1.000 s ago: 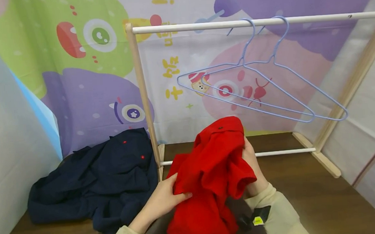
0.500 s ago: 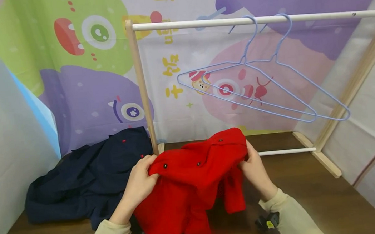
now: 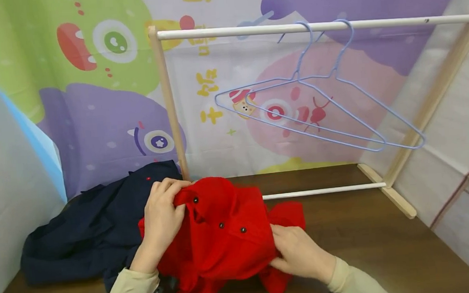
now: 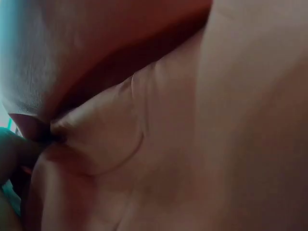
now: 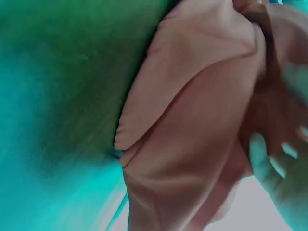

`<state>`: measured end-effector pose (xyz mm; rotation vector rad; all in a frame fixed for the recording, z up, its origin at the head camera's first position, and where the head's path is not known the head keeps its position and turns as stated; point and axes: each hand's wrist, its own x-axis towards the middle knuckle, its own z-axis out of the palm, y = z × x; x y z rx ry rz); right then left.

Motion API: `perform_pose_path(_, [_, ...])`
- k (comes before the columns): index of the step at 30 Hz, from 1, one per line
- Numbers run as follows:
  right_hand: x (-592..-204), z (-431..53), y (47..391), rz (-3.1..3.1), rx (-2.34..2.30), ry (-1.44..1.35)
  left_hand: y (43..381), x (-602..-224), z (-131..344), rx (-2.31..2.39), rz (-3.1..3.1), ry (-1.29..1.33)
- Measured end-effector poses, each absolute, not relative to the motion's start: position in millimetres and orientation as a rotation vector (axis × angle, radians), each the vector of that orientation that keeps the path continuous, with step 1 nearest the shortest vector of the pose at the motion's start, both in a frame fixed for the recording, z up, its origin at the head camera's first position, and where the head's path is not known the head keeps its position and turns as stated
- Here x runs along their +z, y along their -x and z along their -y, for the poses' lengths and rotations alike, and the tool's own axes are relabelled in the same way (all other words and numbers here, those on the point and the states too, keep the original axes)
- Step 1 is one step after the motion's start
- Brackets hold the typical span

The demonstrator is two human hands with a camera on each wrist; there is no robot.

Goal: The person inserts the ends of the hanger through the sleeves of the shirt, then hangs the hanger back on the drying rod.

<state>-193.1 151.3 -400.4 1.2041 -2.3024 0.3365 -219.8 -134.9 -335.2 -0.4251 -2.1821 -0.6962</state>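
Observation:
A crumpled red shirt (image 3: 232, 240) with several dark buttons hangs between both hands in the head view, low over the table. My left hand (image 3: 162, 218) pinches its upper left edge near a button. At the shirt's right side, my right hand (image 3: 301, 252) grips the edge, its fingertips partly hidden by cloth. In the left wrist view, the shirt's fabric (image 4: 120, 130) fills most of the picture in washed-out colour. Folds of the same cloth (image 5: 192, 106) cross the middle of the right wrist view.
A dark navy garment (image 3: 87, 236) with a red button lies heaped on the brown table (image 3: 354, 255) at left. Behind stands a rack with a white rail (image 3: 243, 30), a wooden left post (image 3: 168, 101) and a low white bar (image 3: 326, 191). Two blue wire hangers (image 3: 315, 87) hang from the rail.
My left hand moved from the shirt's side up to its upper left edge. The shirt spread out, then shifted left and turned, showing its buttons. My right hand came lower and inward.

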Motion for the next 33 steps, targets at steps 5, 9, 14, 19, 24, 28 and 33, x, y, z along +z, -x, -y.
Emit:
perform_pose_path(5, [-398.0, -145.4, 183.8, 2.28, 0.38, -1.335, 218.7, -339.4, 130.3, -0.618, 2.106, 0.673])
perform_pose_path(9, [-384.6, -145.5, 190.5, 2.188, 0.617, -1.096, 215.4, -339.5, 122.9, -0.507, 2.052, 0.894])
perform_pose_path(14, [-360.2, -137.9, 205.5, 2.269, 0.85, -0.969, 206.6, -338.8, 113.0, -0.435, 2.04, 1.033])
perform_pose_path(19, [-345.2, -118.2, 224.1, 2.581, 0.791, -1.17, 197.3, -340.3, 108.3, -0.419, 2.034, 1.118])
perform_pose_path(24, [-344.7, -102.1, 239.5, 2.719, 0.855, -1.36, 194.7, -343.7, 104.8, -0.478, 2.084, 1.145])
perform_pose_path(28, [-346.7, -97.3, 244.9, 2.699, 0.843, -1.435, 197.2, -346.6, 101.3, -0.529, 2.178, 1.063])
perform_pose_path(33, [-347.9, -97.1, 246.5, 2.531, 0.662, -1.371, 199.2, -348.1, 101.2, -0.593, 2.245, 0.871])
